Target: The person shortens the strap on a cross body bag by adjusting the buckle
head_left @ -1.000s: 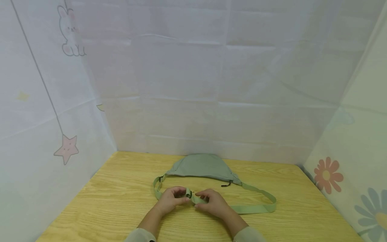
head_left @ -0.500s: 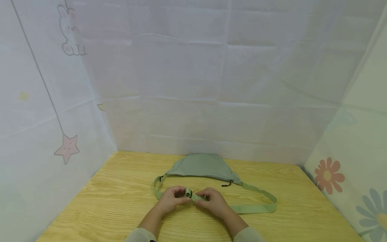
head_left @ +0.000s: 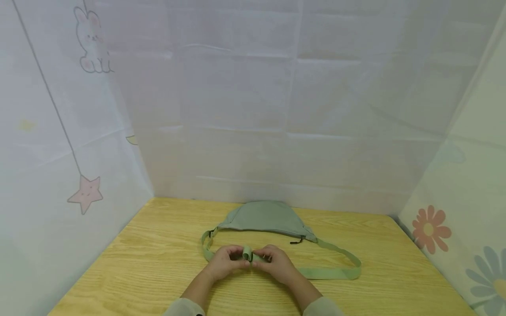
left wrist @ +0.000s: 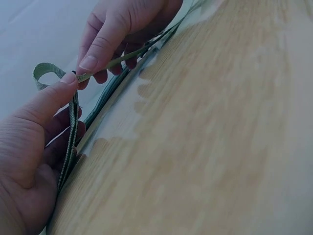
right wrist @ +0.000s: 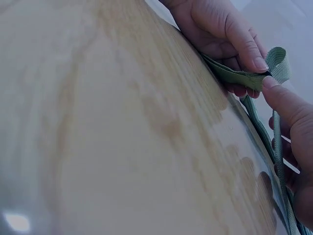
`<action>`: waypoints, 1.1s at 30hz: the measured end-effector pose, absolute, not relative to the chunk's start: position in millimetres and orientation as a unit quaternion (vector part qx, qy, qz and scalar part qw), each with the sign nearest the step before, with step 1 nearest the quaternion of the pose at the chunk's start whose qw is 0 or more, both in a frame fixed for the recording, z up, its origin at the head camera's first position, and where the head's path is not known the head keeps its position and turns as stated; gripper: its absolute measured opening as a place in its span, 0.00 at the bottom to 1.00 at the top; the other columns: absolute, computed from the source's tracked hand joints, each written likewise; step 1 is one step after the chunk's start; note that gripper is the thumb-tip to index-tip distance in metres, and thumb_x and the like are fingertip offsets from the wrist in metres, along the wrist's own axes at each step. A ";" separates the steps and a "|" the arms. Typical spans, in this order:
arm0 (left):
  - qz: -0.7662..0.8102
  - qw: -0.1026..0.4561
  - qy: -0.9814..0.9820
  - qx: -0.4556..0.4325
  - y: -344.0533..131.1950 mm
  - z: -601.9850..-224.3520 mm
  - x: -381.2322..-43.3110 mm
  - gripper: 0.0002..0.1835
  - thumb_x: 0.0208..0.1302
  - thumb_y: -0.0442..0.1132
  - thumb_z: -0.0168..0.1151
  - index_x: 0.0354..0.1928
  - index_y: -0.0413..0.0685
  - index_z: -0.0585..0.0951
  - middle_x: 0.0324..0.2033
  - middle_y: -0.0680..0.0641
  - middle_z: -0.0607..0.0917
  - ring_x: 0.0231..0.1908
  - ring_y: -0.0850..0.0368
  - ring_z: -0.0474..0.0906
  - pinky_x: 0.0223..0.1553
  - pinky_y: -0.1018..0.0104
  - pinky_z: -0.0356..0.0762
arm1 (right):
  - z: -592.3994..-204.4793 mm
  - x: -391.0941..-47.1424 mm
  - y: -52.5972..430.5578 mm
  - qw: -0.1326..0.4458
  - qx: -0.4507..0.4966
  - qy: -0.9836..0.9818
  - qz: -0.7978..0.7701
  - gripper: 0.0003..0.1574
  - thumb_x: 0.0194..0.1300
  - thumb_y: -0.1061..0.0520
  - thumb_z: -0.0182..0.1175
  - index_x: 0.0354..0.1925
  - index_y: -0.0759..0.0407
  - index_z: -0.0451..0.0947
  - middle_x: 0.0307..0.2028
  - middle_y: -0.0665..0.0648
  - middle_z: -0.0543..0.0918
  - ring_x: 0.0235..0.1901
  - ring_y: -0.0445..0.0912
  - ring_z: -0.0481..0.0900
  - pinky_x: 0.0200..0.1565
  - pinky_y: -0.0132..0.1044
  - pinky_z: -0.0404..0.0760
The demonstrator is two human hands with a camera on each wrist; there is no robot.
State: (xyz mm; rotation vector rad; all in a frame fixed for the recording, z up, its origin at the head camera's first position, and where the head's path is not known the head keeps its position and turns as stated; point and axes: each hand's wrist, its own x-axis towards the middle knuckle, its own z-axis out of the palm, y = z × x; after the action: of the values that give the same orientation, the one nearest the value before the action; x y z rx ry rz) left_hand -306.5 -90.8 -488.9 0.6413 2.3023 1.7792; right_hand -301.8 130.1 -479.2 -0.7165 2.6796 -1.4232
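Note:
A grey-green waist bag (head_left: 265,216) lies at the back of the table, its light green strap (head_left: 330,273) curving round towards me. Near the front, my left hand (head_left: 225,264) pinches the strap beside a small dark slider buckle (head_left: 251,257). From the other side my right hand (head_left: 278,265) pinches the webbing close to the same buckle. A short strap loop (left wrist: 46,68) stands up between the two thumbs, also visible as a webbing loop (right wrist: 278,63) in the right wrist view. The fingers hide most of the buckle.
The wooden table (head_left: 150,254) is bounded by a pale cloth backdrop (head_left: 237,109) at the back and both sides. A dark zipper pull (head_left: 296,241) hangs from the bag's front edge. Another dark strap fitting (head_left: 211,232) sits at the bag's left end.
My right hand has shifted slightly left, and its fingertips are now closer to the left hand's. The loop above the buckle looks a little larger. The bag has stayed in place.

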 end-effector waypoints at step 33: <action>0.628 0.072 0.756 0.172 -91.6 -486.1 -305.9 0.21 0.62 0.41 0.69 0.53 0.36 0.80 0.48 0.43 0.85 0.45 0.60 0.77 0.47 0.72 0.75 | -483.0 -301.3 151.1 0.026 -0.197 0.863 -0.464 0.22 0.60 0.47 0.69 0.51 0.55 0.84 0.42 0.52 0.83 0.42 0.40 0.75 0.41 0.34 0.75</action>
State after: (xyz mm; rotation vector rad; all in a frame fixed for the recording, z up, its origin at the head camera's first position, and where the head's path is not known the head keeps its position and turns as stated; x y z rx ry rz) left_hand -305.9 -91.6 -486.1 0.5157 2.2708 1.8868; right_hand -301.3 151.1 -483.0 -0.6102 2.6666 -1.4351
